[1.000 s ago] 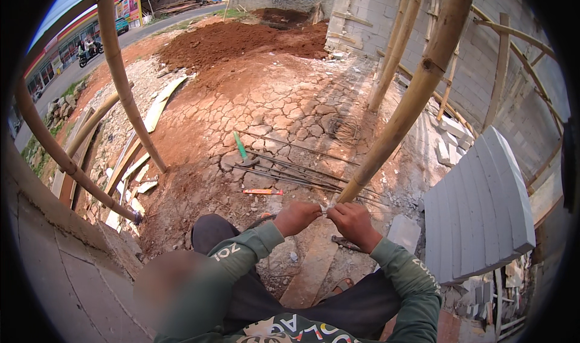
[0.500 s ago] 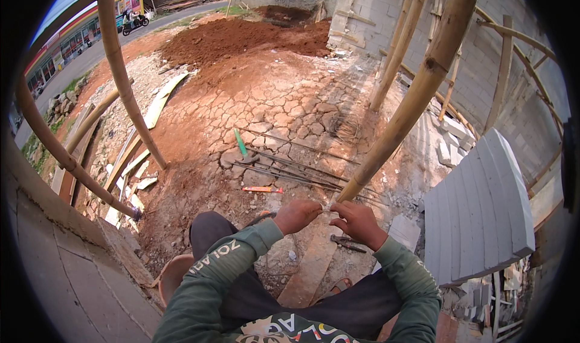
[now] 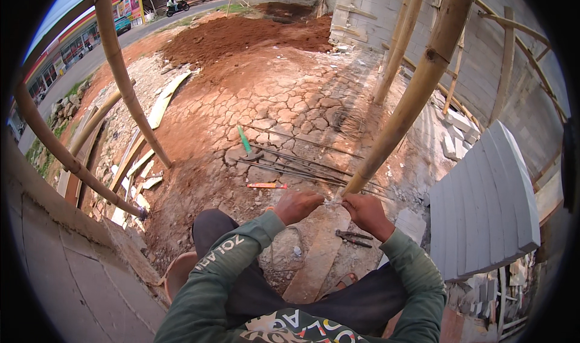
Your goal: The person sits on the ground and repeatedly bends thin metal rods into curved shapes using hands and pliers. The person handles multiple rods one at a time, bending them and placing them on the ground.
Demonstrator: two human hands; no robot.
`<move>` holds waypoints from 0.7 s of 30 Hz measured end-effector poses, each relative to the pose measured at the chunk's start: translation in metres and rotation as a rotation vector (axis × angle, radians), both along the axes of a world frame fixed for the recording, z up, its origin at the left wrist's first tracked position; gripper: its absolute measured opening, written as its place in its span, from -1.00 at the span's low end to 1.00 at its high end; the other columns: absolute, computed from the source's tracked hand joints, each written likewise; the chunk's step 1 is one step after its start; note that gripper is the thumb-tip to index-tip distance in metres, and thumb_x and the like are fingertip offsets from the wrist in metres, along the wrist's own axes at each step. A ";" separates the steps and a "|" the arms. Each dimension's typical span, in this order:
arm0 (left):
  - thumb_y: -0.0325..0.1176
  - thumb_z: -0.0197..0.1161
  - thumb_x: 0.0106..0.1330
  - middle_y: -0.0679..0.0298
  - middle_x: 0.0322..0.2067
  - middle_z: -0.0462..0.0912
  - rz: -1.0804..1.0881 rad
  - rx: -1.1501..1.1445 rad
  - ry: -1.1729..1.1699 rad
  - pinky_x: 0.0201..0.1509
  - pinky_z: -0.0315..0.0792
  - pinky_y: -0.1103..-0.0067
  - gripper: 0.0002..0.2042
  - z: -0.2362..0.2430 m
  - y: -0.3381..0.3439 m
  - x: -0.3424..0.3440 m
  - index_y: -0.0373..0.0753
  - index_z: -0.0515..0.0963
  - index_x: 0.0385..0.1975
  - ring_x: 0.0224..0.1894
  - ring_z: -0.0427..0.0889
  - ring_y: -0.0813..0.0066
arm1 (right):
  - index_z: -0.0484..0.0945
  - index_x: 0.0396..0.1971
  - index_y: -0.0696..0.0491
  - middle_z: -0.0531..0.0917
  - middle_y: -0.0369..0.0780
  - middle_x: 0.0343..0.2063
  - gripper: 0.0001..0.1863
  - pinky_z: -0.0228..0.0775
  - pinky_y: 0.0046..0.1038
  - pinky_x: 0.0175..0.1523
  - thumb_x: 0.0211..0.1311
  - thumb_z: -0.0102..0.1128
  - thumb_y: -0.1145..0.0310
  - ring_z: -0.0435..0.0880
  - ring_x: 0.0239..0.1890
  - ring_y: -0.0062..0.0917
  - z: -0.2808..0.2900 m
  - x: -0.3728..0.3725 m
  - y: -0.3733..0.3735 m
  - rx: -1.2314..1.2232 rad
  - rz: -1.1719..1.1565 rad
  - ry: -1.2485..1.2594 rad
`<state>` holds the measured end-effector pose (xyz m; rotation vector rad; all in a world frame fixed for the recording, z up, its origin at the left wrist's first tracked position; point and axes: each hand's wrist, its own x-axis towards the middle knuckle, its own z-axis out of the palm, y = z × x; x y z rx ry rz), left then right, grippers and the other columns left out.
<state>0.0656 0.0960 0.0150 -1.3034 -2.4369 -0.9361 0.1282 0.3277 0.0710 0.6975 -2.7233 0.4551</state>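
My left hand (image 3: 299, 206) and my right hand (image 3: 370, 215) meet in front of me, fingers pinched, beside the foot of a slanting bamboo pole (image 3: 393, 134). Between the fingertips runs a short thin strand (image 3: 333, 203); whether it is wire or string I cannot tell. Dark-handled pincers (image 3: 354, 239) lie on the ground just below my right hand. Beyond my left hand are a narrow orange-red item (image 3: 266, 186), a hammer with a green handle (image 3: 244, 140) and several thin metal rods (image 3: 302, 168).
A wooden plank (image 3: 314, 264) lies between my legs. Pale grey blocks (image 3: 483, 204) stand stacked at right. More bamboo poles (image 3: 128, 89) rise at left near scrap wood. Cracked earth leads to a red soil heap (image 3: 241, 38); a coil of wire (image 3: 350, 122) lies near the right poles.
Both hands stay at the pole's foot, now slightly farther apart, with the strand showing between them. The pincers show more fully. The view has shifted slightly, and a motorbike on the road has moved right.
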 end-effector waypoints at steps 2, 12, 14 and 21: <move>-0.32 0.18 0.27 0.13 -0.37 0.64 -0.040 0.071 -0.084 -0.29 0.47 0.26 -0.84 -0.003 -0.002 -0.004 -0.17 0.54 -0.20 -0.31 0.62 0.05 | 0.56 -0.32 -0.05 0.57 -0.26 -0.53 -0.89 0.39 -0.30 -0.46 0.15 0.20 0.31 0.62 -0.51 -0.32 0.002 0.000 0.000 0.068 0.025 0.046; -0.26 0.01 0.46 0.28 -0.47 0.55 -0.344 0.176 -0.696 -0.28 0.40 0.49 -0.76 -0.016 0.003 -0.002 -0.32 0.51 -0.25 -0.42 0.50 0.48 | 0.54 -0.35 -0.05 0.45 -0.35 -0.58 -0.83 0.38 -0.46 -0.48 -0.03 0.18 0.40 0.56 -0.53 -0.53 0.003 0.007 -0.018 0.308 0.269 0.329; -0.26 0.00 0.47 0.31 -0.48 0.52 -0.289 0.142 -0.902 -0.29 0.39 0.51 -0.75 -0.014 0.004 -0.003 -0.33 0.50 -0.28 -0.42 0.45 0.53 | 0.54 -0.38 -0.03 0.47 -0.36 -0.56 -0.85 0.38 -0.46 -0.44 -0.03 0.17 0.38 0.56 -0.51 -0.54 0.004 0.007 -0.022 0.324 0.282 0.395; -0.29 0.06 0.42 0.24 -0.54 0.50 -0.240 0.193 -0.484 -0.39 0.38 0.48 -0.83 -0.016 0.008 0.005 -0.21 0.52 -0.32 -0.50 0.51 0.49 | 0.55 -0.42 0.02 0.53 -0.33 -0.55 -0.91 0.40 -0.45 -0.35 0.06 0.16 0.38 0.59 -0.46 -0.52 -0.001 0.005 -0.024 0.270 0.185 0.357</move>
